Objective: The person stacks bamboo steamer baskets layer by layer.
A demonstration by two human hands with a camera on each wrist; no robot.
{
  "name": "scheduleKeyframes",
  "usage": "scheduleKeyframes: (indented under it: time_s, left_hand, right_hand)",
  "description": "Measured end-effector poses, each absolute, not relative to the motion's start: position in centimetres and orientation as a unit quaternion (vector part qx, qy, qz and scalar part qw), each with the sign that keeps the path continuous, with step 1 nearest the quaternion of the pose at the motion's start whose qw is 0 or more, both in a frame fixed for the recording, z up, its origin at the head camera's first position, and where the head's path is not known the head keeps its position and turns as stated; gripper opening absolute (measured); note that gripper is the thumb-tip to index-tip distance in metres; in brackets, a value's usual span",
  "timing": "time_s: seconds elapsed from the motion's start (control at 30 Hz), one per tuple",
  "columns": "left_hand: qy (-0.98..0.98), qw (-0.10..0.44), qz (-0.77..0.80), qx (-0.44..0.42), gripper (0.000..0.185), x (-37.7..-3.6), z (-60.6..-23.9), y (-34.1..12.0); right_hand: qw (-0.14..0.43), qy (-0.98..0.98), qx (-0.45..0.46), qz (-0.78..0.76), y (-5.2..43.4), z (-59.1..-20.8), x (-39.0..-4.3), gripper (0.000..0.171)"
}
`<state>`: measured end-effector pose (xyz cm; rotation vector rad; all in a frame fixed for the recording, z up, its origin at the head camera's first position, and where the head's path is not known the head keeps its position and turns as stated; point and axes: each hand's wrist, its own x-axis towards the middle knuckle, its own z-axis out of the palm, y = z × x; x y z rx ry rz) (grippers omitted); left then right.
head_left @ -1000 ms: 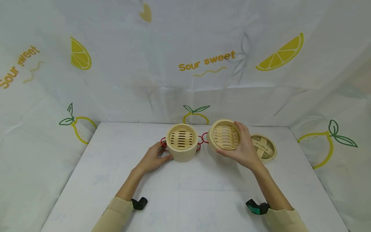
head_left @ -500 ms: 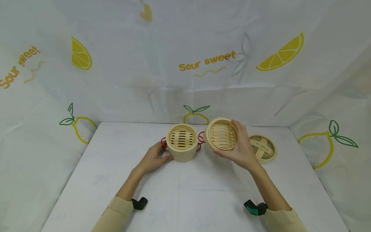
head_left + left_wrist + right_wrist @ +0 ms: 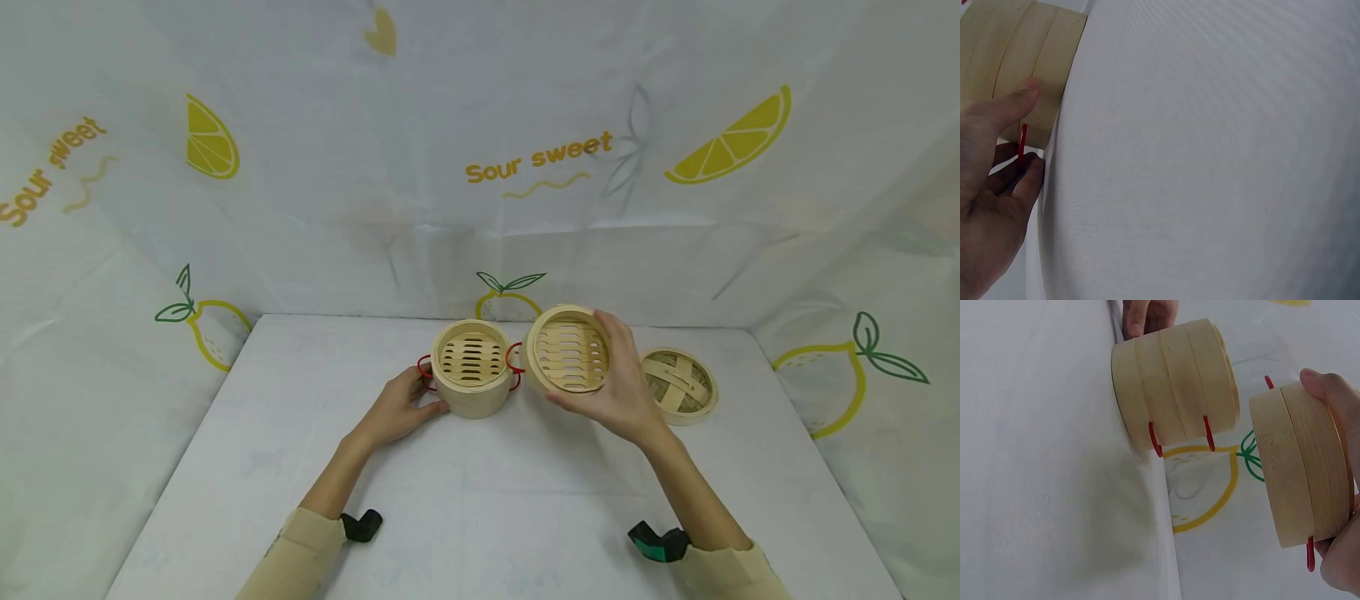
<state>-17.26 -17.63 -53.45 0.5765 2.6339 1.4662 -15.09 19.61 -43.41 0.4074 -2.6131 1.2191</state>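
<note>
Near the table's (image 3: 225, 467) far edge, a bamboo steamer basket (image 3: 471, 369) is gripped by the left hand (image 3: 397, 408). Just beside it, a second steamer tier (image 3: 567, 350) is held tilted, raised, in the right hand (image 3: 615, 392). A woven lid (image 3: 678, 385) lies farther right.

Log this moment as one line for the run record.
left hand: holds red-handled bamboo steamer base on table | right hand: grips second bamboo steamer tier, lifted, tilted | woven bamboo lid: lying right
</note>
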Motion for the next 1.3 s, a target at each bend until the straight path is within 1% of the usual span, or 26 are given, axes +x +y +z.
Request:
scheduleKeyframes:
  time_s: [0.63, 1.07, 1.3]
  left_hand:
    - [0.86, 0.046, 0.474, 0.182, 0.073, -17.3, -53.3, -17.6]
    - [0.861, 0.038, 0.474, 0.182, 0.07, -17.2, -53.4, -17.6]
    - [0.858, 0.045, 0.48, 0.177, 0.07, -17.2, -53.3, -17.6]
  right_hand:
    - [0.122, -0.88, 0.162, 0.429, 17.9, -43.1, -15.1, 0.136]
    - [0.113, -0.866, 0.187, 0.45, 16.3, -43.2, -15.3, 0.137]
    - [0.107, -0.862, 0.192, 0.457, 15.3, -43.1, -15.4, 0.136]
